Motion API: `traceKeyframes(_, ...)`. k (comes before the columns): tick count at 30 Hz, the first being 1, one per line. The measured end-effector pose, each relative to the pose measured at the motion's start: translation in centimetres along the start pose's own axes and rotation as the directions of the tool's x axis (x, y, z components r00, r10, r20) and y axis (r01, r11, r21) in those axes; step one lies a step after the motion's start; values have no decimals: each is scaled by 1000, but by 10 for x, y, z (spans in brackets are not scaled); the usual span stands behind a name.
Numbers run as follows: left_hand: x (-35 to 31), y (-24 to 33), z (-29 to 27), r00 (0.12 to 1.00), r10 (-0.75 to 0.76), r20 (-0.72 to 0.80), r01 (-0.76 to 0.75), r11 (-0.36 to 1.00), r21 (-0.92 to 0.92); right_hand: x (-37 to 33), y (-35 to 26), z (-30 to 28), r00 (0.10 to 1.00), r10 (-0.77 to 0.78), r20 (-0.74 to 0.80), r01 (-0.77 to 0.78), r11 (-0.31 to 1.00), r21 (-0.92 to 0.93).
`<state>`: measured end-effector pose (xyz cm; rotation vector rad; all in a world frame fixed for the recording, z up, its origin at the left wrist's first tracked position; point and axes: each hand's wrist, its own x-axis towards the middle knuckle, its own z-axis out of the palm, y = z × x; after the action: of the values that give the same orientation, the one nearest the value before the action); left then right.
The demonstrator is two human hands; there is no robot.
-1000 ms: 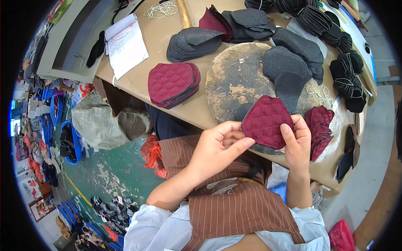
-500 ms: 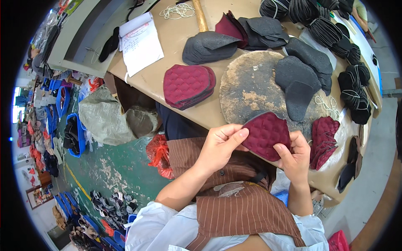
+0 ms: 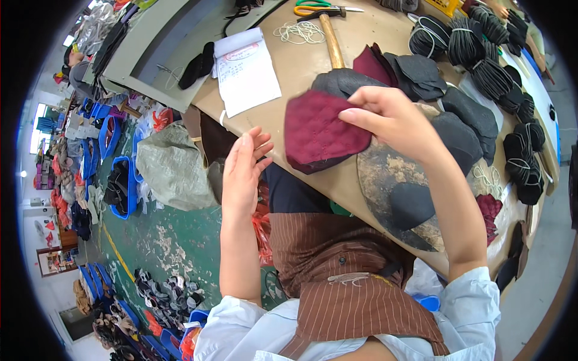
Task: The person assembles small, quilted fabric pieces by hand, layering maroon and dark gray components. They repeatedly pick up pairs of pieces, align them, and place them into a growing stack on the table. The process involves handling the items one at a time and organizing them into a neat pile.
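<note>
My right hand (image 3: 388, 117) pinches the right edge of a maroon quilted fabric piece (image 3: 319, 127), holding it over a stack of like pieces near the table's front edge. Most of that stack is hidden beneath it, and I cannot tell whether the two touch. My left hand (image 3: 242, 174) is raised just left of the stack, beyond the table edge, with fingers stretched and nothing in them. Under my right forearm lies a worn round board (image 3: 391, 165), bearing dark grey pieces (image 3: 412, 204). More maroon quilted pieces (image 3: 489, 212) show to the forearm's right.
A wooden-handled hammer (image 3: 332, 42), scissors (image 3: 316, 9), white string (image 3: 299, 32) and a written pad (image 3: 245, 75) lie toward the back. Tied black bundles (image 3: 466, 42) line the right side. Left of the table, a grey-green sack (image 3: 171, 168) stands on the floor.
My left hand has let go of the maroon piece and moved left. My right hand has carried it up and left, from in front of the round board to over the stack.
</note>
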<state>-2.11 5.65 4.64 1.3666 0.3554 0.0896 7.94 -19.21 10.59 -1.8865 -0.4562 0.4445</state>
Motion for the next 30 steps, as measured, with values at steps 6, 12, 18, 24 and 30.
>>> traceKeyframes(6, 27, -5, 10, 958, -206, 200, 174, 970, 169, 28, 40, 24, 1000, 9, -5, -10, 967, -255)
traceKeyframes(12, 36, -15, 22, 924, -100, 368, 20, 976, 215, 12, 40, 40, 984, -94, -149, 49, 958, -283)
traceKeyframes(18, 42, -34, 19, 956, -174, 235, 94, 944, 317, -7, 54, 70, 915, -316, -251, 211, 905, -370)
traceKeyframes(24, 24, -29, 40, 948, -193, 253, 148, 971, 187, -21, 55, 65, 781, -533, -325, 293, 772, -564)
traceKeyframes(30, 12, -24, 48, 959, -71, 273, -35, 930, 365, -43, 66, 29, 800, -29, -600, 264, 914, 308)
